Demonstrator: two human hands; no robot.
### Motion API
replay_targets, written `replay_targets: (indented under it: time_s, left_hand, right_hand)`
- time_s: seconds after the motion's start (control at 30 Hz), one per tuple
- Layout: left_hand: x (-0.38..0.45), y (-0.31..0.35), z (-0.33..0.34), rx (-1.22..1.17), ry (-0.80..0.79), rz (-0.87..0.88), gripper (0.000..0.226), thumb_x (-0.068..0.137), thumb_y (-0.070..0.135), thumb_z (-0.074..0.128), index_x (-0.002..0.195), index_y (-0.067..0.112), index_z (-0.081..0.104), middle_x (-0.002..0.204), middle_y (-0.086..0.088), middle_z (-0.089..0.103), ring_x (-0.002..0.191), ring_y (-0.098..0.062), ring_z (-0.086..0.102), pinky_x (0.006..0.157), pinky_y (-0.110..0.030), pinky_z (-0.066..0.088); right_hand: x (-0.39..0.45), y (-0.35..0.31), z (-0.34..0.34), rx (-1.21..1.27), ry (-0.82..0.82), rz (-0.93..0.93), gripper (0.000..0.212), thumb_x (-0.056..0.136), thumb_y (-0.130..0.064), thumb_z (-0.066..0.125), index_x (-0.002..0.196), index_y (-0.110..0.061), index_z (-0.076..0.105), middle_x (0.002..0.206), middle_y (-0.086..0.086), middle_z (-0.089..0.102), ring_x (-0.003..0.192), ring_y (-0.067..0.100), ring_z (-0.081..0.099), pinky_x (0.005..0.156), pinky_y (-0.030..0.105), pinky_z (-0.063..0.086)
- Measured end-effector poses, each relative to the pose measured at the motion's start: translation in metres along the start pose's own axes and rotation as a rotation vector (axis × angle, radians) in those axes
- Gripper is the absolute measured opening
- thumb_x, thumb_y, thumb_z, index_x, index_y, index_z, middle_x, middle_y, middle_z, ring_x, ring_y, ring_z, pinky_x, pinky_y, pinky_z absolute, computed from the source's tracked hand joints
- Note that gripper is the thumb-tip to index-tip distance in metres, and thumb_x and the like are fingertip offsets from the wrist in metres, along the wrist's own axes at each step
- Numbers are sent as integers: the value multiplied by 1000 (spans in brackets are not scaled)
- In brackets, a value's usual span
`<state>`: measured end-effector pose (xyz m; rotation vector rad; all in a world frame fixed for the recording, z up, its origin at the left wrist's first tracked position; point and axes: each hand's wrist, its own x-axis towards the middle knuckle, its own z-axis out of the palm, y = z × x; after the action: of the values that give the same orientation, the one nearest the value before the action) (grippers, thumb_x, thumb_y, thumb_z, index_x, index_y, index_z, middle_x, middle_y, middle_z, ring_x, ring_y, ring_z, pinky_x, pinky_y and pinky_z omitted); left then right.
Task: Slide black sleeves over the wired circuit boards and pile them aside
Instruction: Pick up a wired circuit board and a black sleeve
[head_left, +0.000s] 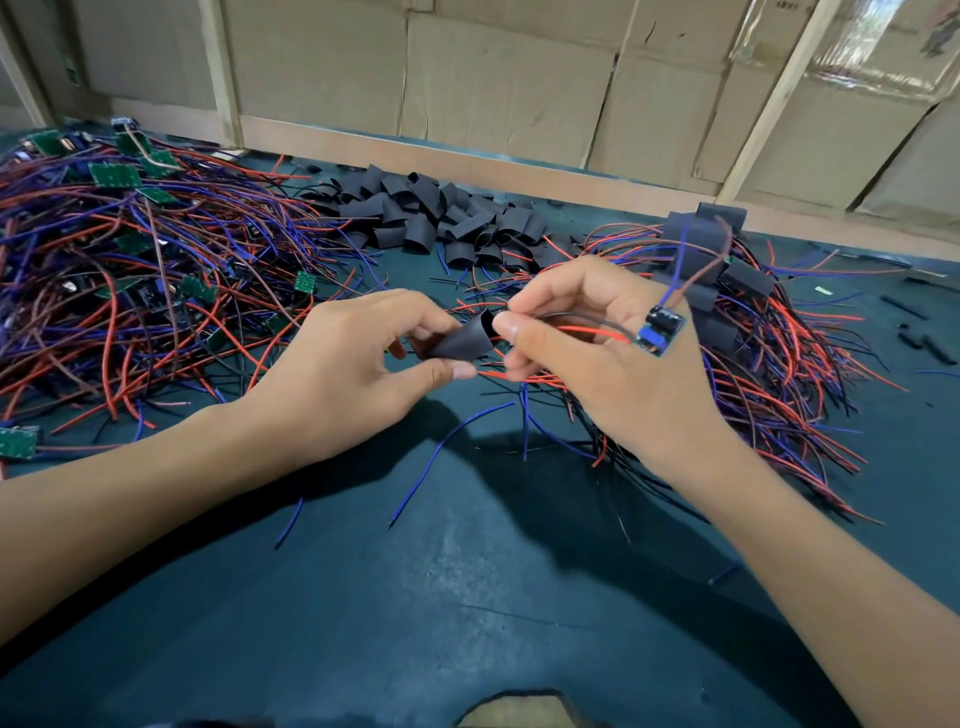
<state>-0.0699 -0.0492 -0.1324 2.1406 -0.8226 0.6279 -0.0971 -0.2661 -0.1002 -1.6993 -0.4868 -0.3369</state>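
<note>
My left hand (358, 364) pinches a black sleeve (465, 340) between thumb and fingers, its open end turned toward the right. My right hand (587, 338) pinches the red and black wires of a small blue circuit board (661, 330) at the sleeve's mouth. The board sticks out past the back of my right hand, with a blue and a brown wire rising from it. A heap of loose black sleeves (431, 218) lies at the back middle. Bare wired boards (130, 249) are piled on the left. Sleeved boards (711, 260) are stacked on the right.
The dark teal table (467, 571) runs to a wooden rail and cardboard walls (509, 93) behind. Loose blue wires (447, 447) lie between my forearms. Small black scraps (919, 343) are scattered at the far right.
</note>
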Motion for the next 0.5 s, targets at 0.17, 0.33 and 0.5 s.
replay_targets:
  time_s: [0.17,0.33,0.5]
  left_hand:
    - [0,0,1,-8,49,-69,17,84,24,81,86,10,73,79,0,69,72,-18,61,73,-37,49]
    - [2,1,1,-70,126,-201,12,80,25,84,82,17,76,73,-1,71,68,-24,61,68,-37,49]
    - [4,2,-2,-39,160,-238,11,79,24,85,80,19,76,72,4,71,67,-16,61,67,-27,48]
  right_hand:
    - [-1,-1,0,9,-76,43,9,89,-1,77,94,0,70,84,15,74,72,25,74,70,37,64]
    - [9,-8,-8,96,-58,190,26,80,-10,84,102,-7,72,81,18,62,61,21,64,61,36,59]
    - [12,-18,-16,354,-83,227,22,81,-12,72,103,-8,70,66,4,55,57,20,53,53,34,53]
